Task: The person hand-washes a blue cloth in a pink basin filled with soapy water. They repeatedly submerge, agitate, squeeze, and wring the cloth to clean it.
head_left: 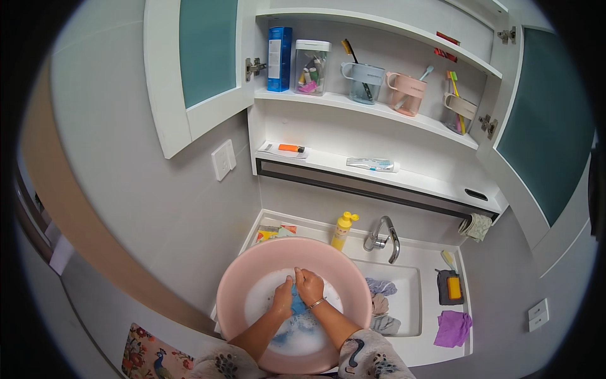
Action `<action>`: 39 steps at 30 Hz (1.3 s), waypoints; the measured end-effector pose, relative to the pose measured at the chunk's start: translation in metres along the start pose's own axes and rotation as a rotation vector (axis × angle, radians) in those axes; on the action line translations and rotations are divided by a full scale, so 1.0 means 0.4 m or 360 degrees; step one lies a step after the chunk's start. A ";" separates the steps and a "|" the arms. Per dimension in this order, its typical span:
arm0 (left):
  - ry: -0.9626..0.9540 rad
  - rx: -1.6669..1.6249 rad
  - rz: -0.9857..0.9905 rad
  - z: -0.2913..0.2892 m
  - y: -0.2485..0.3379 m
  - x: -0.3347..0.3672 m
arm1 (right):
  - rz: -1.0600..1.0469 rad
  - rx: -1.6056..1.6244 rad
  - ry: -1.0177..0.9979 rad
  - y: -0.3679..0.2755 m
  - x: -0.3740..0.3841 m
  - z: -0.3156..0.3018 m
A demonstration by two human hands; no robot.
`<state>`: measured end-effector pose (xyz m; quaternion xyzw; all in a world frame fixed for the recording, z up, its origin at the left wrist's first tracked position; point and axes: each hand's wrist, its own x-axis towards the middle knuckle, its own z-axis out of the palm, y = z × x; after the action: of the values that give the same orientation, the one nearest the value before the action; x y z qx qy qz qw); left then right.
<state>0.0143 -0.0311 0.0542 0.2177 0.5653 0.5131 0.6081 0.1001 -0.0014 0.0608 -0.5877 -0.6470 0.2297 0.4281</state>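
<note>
A large pink basin (233, 278) stands at the left end of the counter, holding foamy water (262, 300). Over the water, my left hand (283, 298) and my right hand (309, 287) are close together, both closed on a blue cloth (298, 304). Part of the cloth hangs below and between my hands; the portion inside my fingers is hidden. More blue fabric (281, 339) shows through the suds near my forearms. A thin bracelet circles my right wrist.
Right of the basin, a white sink (409, 303) holds wet cloths (380, 287) under a chrome faucet (377, 241). Behind the basin is a yellow bottle (341, 232). A purple cloth (452, 328) and a brush (447, 258) lie at right. Open cabinet doors (196, 126) flank cup-lined shelves (334, 100) above.
</note>
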 end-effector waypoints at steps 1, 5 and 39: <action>0.0028 0.0030 -0.0013 0.011 0.020 -0.022 | -0.0042 0.0097 0.0040 -0.011 -0.012 -0.008; -0.0786 -0.0077 0.0496 -0.135 -0.159 0.183 | -0.0764 0.0116 0.0095 -0.091 -0.107 0.041; -0.0082 -0.0130 -0.0262 -0.163 -0.182 0.267 | 0.0111 0.0574 -0.0405 0.158 -0.036 0.106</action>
<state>-0.0351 0.0138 -0.0742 0.1586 0.5440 0.4782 0.6710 0.1002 0.0062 -0.0163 -0.4900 -0.6235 0.4286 0.4329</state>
